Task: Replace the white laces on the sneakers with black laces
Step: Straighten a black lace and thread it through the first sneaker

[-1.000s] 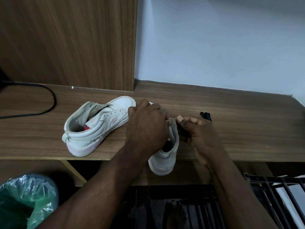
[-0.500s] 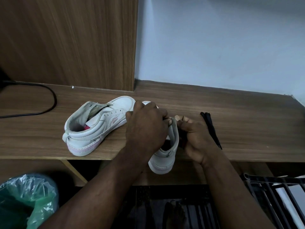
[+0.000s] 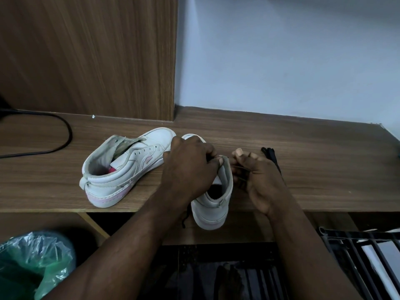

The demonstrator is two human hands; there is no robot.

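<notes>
Two white sneakers stand on a wooden shelf (image 3: 303, 148). The left sneaker (image 3: 121, 167) has no lace and its tongue lies loose. The right sneaker (image 3: 214, 200) points away from me, with its heel over the shelf's front edge. My left hand (image 3: 190, 167) covers its top and grips the collar and tongue. My right hand (image 3: 257, 176) is just to its right, with fingers pinched on a thin black lace (image 3: 239, 168) at the eyelets. One end of a black lace (image 3: 185, 217) hangs under my left wrist. A spare black lace (image 3: 271, 156) lies beyond my right hand.
A black cable (image 3: 62, 135) curves across the shelf at far left. A wooden panel (image 3: 86, 57) and a pale wall (image 3: 281, 57) close the back. Below the shelf sit a bin with a green plastic bag (image 3: 34, 263) at left and a black metal rack (image 3: 363, 252) at right.
My right hand has shifted slightly right and away from the sneaker, drawing the black lace out. My left hand stays on the sneaker. A lace end now hangs below my left wrist.
</notes>
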